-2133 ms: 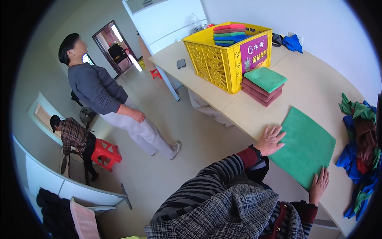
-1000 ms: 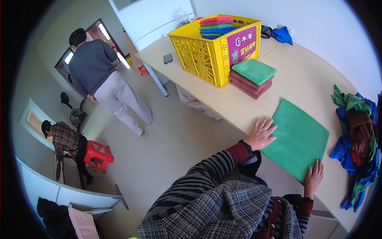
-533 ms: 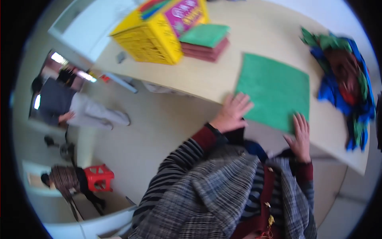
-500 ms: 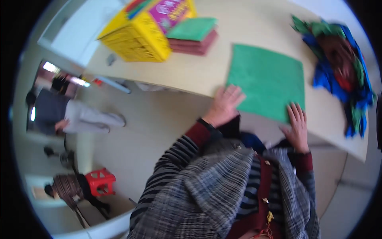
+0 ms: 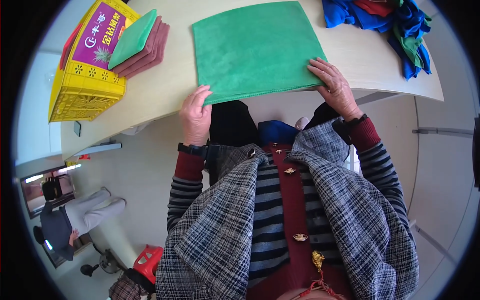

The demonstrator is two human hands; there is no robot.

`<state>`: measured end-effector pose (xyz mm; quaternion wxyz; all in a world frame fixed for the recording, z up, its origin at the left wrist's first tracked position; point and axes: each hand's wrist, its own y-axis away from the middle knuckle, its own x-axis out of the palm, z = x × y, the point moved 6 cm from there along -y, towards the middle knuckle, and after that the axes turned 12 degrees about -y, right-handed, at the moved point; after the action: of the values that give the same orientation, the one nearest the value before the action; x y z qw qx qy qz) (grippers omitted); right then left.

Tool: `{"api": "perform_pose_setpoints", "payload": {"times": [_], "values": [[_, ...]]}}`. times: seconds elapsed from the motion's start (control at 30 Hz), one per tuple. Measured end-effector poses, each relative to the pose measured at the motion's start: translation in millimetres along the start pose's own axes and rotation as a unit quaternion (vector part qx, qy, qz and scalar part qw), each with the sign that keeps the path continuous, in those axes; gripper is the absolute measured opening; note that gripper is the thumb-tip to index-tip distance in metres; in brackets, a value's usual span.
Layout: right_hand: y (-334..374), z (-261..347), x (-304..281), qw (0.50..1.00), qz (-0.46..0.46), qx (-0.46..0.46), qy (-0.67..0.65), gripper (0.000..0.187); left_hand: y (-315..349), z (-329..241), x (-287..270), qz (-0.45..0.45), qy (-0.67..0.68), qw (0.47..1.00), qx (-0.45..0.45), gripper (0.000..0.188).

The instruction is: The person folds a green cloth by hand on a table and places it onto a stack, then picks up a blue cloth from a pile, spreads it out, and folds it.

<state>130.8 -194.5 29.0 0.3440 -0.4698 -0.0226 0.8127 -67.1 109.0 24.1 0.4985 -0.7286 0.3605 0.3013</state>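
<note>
A square green cloth [image 5: 257, 47] lies spread flat on the table, its near edge along the table's front edge. At its near left corner my left hand [image 5: 196, 115] has its fingers closed on the hem. My right hand [image 5: 337, 87] is at the near right corner, fingers over the top and thumb at the edge, gripping the cloth. The parts of the corners beneath my fingers are hidden.
Left on the pale table [image 5: 172, 75], a folded green cloth [image 5: 135, 37] tops a stack of folded brownish-red cloths [image 5: 150, 55] beside a yellow plastic basket [image 5: 90, 95]. Crumpled blue, green and red cloths [image 5: 395, 25] lie at far right. A person [image 5: 75, 215] stands off to the left near a red stool [image 5: 148, 262].
The view has swung, so the table now lies straighter ahead. My hands, earlier resting with spread fingers by the green cloth's near edge, now hold its near corners.
</note>
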Motion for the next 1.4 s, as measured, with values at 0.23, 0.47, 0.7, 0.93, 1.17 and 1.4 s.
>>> {"api": "perform_pose_setpoints", "payload": {"times": [0.23,0.47,0.7,0.93,1.17,1.4], "values": [[-9,-10,-21,1.0,-0.026,0.001,-0.002,0.041,-12,4,-16,0.013,0.052,0.998,-0.016,0.028],[-18,-4,-43,0.965,0.165,0.132,-0.158,0.028,-11,9,-43,0.174,0.134,0.974,-0.059,0.019],[-103,-59,-54,0.957,0.068,0.166,-0.227,0.029,-87,53,-30,0.118,0.22,0.941,-0.229,0.017],[-163,-129,0,0.954,0.007,0.237,-0.187,0.041,-142,122,57,0.09,0.256,0.925,-0.266,0.023],[-163,-136,-1,0.964,-0.026,0.25,-0.081,0.049,-141,133,72,0.081,0.291,0.919,-0.254,0.037],[-90,-112,-7,0.931,-0.14,0.303,-0.151,0.049,-93,101,47,0.065,0.093,0.956,-0.269,0.046]]}}
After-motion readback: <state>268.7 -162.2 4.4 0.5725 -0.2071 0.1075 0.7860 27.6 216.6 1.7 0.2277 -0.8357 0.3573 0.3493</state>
